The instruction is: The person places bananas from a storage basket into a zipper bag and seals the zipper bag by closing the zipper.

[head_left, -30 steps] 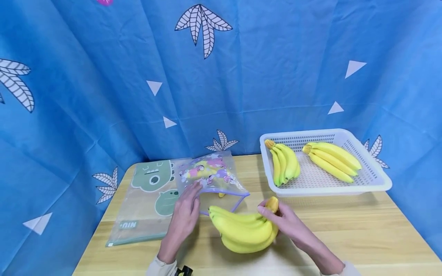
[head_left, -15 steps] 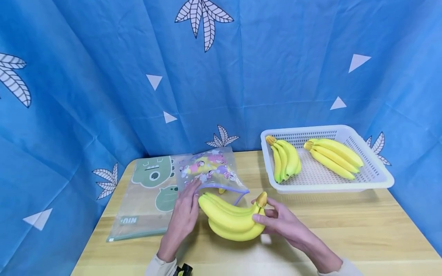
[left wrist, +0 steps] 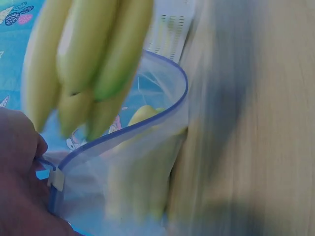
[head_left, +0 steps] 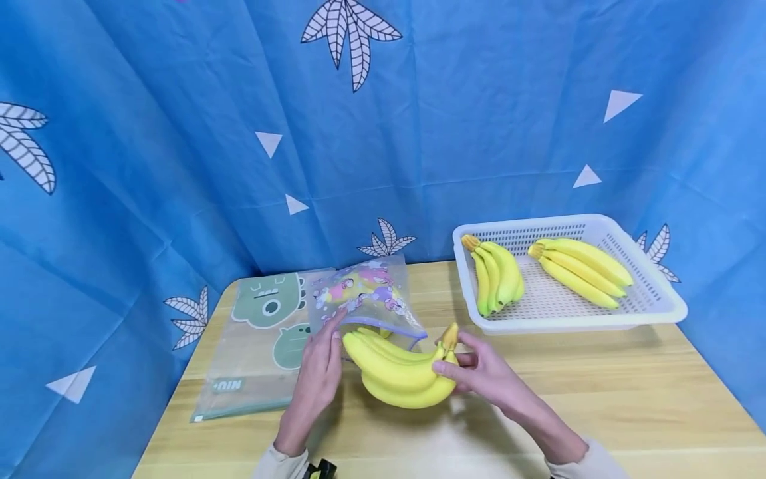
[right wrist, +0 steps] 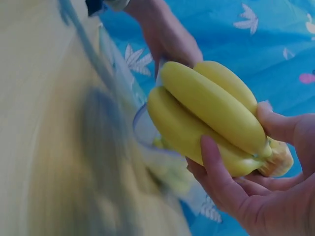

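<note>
Held bunch (head_left: pixel 397 372) of bananas is yellow, up off the table, stem end to the right, tips leftward at the mouth of the purple-edged bag (head_left: pixel 365 293); whether the tips are past the rim, cannot tell. Right hand (head_left: pixel 487 369) grips it near the stem, thumb on one side, fingers curled round the other. Left hand (head_left: pixel 320 362) pinches the bag's edge beside the slider (left wrist: pixel 58 179), mouth gaping. Inside the bag, behind clear film, lies a bagged bunch (left wrist: pixel 142 182), blurred. Left of it, flat, a green-print bag (head_left: pixel 224 399), partly under the purple-edged one. Far right, a white basket (head_left: pixel 574 324) with slotted sides; in it a left bunch (head_left: pixel 503 273), greenish at the tips, and a right bunch (head_left: pixel 580 269) lying slantwise, well apart. Surface: pale wood table (head_left: pixel 598 399), grain running crosswise, far left corner rounded, a bright sheen at the near side, soft shadows below the hands. Room: blue curtain (head_left: pixel 491 120) behind and along both sides, creased, printed with white leaves and triangles. Pale sleeves (head_left: pixel 583 462) at both wrists.
</note>
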A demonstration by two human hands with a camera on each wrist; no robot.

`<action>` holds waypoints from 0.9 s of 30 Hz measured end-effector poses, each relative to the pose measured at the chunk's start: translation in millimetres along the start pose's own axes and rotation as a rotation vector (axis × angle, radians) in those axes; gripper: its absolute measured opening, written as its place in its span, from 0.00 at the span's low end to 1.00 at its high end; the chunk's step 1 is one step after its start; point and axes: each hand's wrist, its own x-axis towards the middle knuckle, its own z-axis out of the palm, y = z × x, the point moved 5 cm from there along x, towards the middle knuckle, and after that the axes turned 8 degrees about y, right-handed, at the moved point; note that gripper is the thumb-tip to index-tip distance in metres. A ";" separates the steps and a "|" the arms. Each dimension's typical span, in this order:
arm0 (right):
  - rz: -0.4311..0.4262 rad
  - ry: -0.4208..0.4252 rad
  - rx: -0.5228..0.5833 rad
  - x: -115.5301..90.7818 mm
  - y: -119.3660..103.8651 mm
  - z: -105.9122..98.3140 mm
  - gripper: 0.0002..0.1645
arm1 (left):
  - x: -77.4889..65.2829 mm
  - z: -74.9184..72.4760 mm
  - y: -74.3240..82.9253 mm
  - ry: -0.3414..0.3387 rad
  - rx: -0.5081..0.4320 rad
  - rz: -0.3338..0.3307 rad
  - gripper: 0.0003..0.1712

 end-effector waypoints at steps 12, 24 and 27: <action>0.033 0.142 0.050 25.4 6.6 9.2 0.32 | -2.3 11.0 17.0 0.027 -0.037 0.153 0.24; -0.402 0.487 -0.435 39.1 -6.0 28.0 0.19 | -3.3 10.7 20.0 0.012 0.002 0.110 0.24; -0.578 0.501 -0.596 30.8 -14.5 37.2 0.20 | -1.1 12.2 22.2 0.009 0.016 0.102 0.25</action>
